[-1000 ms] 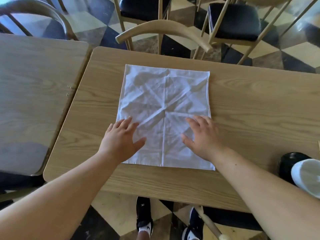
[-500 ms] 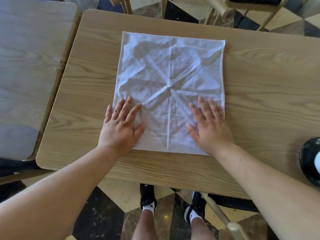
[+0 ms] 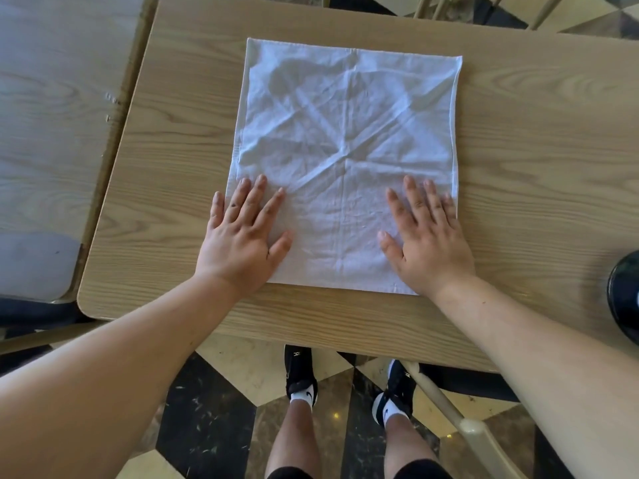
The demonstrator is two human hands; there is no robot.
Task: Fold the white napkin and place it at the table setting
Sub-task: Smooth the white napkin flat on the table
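Napkin (image 3: 345, 140) (unfolded) under both hands' fingers (image 3: 256, 198)

Creased white cloth napkin (image 3: 345, 133), matt wood-grain table (image 3: 536, 150), perhaps laminate

The napkin (image 3: 345, 160) is white with grey crease shadows. The table (image 3: 536, 150) is light tan woodgrain. The floor (image 3: 207, 426) shows black, cream and brown marbled diamonds. The shoes (image 3: 299, 371) are black, the socks (image 3: 304, 397) white.
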